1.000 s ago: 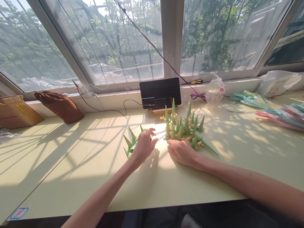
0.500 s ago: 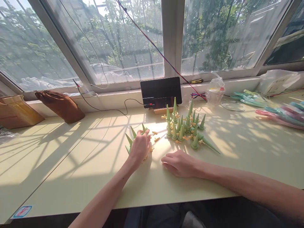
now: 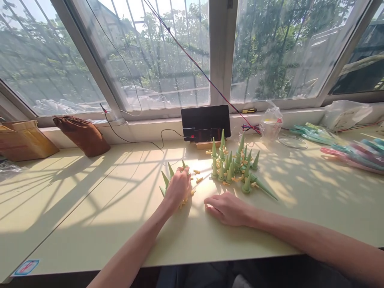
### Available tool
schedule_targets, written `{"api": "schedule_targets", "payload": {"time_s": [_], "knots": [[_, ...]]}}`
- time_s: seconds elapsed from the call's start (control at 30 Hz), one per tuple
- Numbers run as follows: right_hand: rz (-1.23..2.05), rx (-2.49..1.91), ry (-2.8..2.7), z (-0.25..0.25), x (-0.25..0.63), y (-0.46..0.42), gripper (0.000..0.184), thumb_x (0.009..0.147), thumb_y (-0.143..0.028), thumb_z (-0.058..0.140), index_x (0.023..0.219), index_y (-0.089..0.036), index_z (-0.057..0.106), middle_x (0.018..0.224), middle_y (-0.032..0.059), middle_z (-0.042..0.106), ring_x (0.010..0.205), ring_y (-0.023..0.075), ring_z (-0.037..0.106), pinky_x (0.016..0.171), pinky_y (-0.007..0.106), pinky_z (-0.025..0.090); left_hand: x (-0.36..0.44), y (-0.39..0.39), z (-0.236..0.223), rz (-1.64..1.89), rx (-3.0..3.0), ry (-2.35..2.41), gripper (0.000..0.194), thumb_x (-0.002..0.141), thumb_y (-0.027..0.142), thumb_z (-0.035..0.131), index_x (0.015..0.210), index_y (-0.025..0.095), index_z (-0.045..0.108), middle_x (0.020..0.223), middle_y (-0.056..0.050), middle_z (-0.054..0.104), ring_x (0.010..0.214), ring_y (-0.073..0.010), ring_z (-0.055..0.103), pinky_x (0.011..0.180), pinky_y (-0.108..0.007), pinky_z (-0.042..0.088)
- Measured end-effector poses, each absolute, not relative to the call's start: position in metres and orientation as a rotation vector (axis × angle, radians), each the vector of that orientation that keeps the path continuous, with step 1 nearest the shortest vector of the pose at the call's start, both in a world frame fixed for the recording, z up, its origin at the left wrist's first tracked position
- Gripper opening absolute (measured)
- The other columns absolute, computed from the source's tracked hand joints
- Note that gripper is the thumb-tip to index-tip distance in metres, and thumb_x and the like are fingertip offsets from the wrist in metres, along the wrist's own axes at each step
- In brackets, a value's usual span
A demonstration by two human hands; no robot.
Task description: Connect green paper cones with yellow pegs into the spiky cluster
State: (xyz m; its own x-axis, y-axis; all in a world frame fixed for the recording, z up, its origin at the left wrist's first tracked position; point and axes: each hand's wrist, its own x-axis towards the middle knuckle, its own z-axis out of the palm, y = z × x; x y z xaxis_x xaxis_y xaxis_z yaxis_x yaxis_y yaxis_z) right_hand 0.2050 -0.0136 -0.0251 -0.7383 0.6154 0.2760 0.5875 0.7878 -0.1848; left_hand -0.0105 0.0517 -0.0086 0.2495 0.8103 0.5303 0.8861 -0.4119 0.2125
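Table (image 3: 99, 236): green cones (image 3: 229, 176), closed pouch (image 3: 82, 136)

A small workroom or a home workspace, hard to tell which: a long pale bench (image 3: 90, 240) runs beneath barred windows (image 3: 168, 64), bearing green cones (image 3: 229, 176), small yellow pieces (image 3: 199, 180), a black screen (image 3: 207, 118) on a stand (image 3: 207, 145), plastic-wrapped goods (image 3: 357, 155) and a brown pouch (image 3: 85, 138), like somewhere small parts are handled
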Motion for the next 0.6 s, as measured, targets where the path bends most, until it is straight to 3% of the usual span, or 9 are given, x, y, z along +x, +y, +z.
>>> {"api": "schedule_targets", "payload": {"time_s": [0.27,0.6], "knots": [[0.107,-0.932,-2.682,-0.023,0.206,-0.014,0.017,0.099,-0.023,0.042,0.102,-0.017,0.059,0.086,0.0045,0.067,0.067,0.0135,0.057,0.056,0.028,0.024,-0.004,0.045,0.007,-1.185,-2.407,-1.493,0.024,0.093,0.022,0.052,0.115,0.017,0.060,0.103,-0.007,0.064,0.049,-0.0088,0.052,0.055,-0.027,0.051],[-0.074,-1.176,-2.467,-0.016,0.216,-0.007,0.020,0.100,-0.021,0.039,0.094,-0.015,0.058,0.081,0.0034,0.057,0.056,0.0107,0.043,0.053,0.026,0.022,0.001,0.038,0.007,-1.417,-2.609,-1.430,0.028,0.086,0.023,0.062,0.113,0.021,0.058,0.098,-0.005,0.059,0.083,-0.0162,0.065,0.054,-0.023,0.059]]}}
